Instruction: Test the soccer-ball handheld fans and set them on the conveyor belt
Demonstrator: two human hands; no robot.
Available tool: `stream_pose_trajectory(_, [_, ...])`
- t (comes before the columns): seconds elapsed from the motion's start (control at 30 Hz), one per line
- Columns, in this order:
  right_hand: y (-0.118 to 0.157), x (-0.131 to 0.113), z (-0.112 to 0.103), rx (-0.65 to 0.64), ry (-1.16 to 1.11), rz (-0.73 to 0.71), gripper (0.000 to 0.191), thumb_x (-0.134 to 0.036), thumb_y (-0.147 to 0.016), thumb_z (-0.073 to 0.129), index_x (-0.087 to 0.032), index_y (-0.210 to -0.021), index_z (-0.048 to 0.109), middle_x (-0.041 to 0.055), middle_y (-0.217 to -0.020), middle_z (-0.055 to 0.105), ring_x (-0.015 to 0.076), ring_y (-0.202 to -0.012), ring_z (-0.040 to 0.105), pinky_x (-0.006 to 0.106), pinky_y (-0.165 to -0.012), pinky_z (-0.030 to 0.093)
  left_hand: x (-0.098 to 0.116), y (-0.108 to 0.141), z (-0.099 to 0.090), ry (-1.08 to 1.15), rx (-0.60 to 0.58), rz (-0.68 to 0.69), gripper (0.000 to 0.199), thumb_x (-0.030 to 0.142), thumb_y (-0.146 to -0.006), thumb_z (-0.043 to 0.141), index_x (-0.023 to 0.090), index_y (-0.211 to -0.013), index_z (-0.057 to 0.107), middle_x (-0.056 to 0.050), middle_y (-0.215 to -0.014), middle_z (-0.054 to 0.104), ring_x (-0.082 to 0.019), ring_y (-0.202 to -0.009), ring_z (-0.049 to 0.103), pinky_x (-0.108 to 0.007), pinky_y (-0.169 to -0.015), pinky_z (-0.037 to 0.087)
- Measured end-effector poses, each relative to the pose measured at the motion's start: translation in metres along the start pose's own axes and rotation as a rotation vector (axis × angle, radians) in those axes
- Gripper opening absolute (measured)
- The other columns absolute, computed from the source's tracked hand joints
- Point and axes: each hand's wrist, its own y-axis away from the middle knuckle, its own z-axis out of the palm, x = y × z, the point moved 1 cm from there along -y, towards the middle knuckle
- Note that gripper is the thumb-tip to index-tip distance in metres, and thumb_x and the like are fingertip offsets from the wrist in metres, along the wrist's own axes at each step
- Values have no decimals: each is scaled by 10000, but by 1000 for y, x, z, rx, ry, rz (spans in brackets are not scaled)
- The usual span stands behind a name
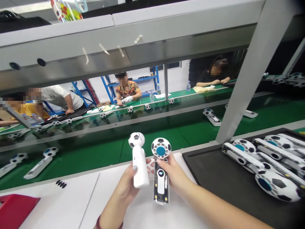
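Observation:
My left hand is wrapped round the handle of a white handheld fan whose head is patterned like a football; its plain white back faces me. Close beside it, my right hand grips a second handheld fan just below its round head. That one shows a blue disc in the head, a dark see-through front and a small round display reading 100. Both fans are held upright above the white worktop, apart from each other. Some fingers of each hand are hidden behind the handles.
At right, a black tray holds several similar fans. A green conveyor belt carries more fans past a slanted metal post. Several small black ovals and a red bin lie at left. Several people sit or stand beyond.

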Motion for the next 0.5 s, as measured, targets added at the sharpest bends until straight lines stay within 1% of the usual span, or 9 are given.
stream_pose_trajectory(0.07, [-2,1,-5,56,-28,65,415,-314,-705,709,-246,-1029,460,-12,-812,610,161,-733,617,351,-721,510,-7,-7,-11,17,91,70,530,499,-537,768,186,-921,579,-41,-779,626,-135,-618,537,-233,-558,441])
stream_pose_trajectory(0.13, [-4,2,-10,113,-102,183,342,-429,-731,659,-194,-932,514,7,-732,605,150,-663,608,316,-690,510,-12,-15,-20,6,213,87,515,582,-561,714,169,-825,556,-16,-653,589,-109,-539,504,-208,-494,418])
stream_pose_trajectory(0.17, [-5,1,-12,131,-145,219,355,-493,-753,608,-167,-873,538,20,-695,602,143,-634,603,298,-690,506,-13,-17,-24,9,270,74,504,600,-589,684,161,-793,543,-8,-612,570,-107,-527,504,-208,-491,424])
stream_pose_trajectory(0.23, [-6,-2,-15,153,-191,254,478,-601,-778,499,-129,-793,572,47,-648,601,137,-607,598,270,-695,497,-14,-21,-29,22,342,41,444,535,-636,687,165,-822,529,-2,-620,573,-121,-556,539,-243,-549,472])
stream_pose_trajectory(0.3, [-6,-2,-17,193,-147,313,579,-671,-757,457,-110,-792,598,63,-647,610,146,-606,602,258,-645,491,-13,-22,-32,19,363,63,418,395,-629,740,199,-915,507,10,-693,600,-140,-612,577,-292,-624,503])
stream_pose_trajectory(0.33, [-6,-1,-17,207,-107,364,595,-683,-741,464,-109,-808,605,66,-660,616,155,-615,608,254,-607,484,-11,-22,-33,13,373,88,445,346,-617,755,221,-954,492,13,-744,615,-149,-645,593,-306,-650,507])
stream_pose_trajectory(0.37, [-5,1,-16,201,-64,417,584,-675,-734,485,-110,-819,609,68,-681,622,163,-626,613,249,-576,474,-10,-22,-33,8,388,106,468,332,-607,760,231,-972,485,11,-789,627,-157,-672,604,-306,-656,508])
stream_pose_trajectory(0.43, [-1,6,-14,139,-8,469,494,-602,-747,534,-121,-835,610,63,-737,634,167,-655,622,245,-573,463,-8,-22,-34,20,418,106,466,420,-614,737,211,-960,504,-12,-830,641,-174,-707,616,-291,-644,506])
stream_pose_trajectory(0.5, [2,12,-11,77,28,472,434,-555,-764,539,-131,-823,612,55,-743,637,161,-651,619,244,-586,459,-6,-23,-34,50,448,59,490,558,-637,660,165,-906,545,-42,-778,649,-182,-688,616,-280,-617,504])
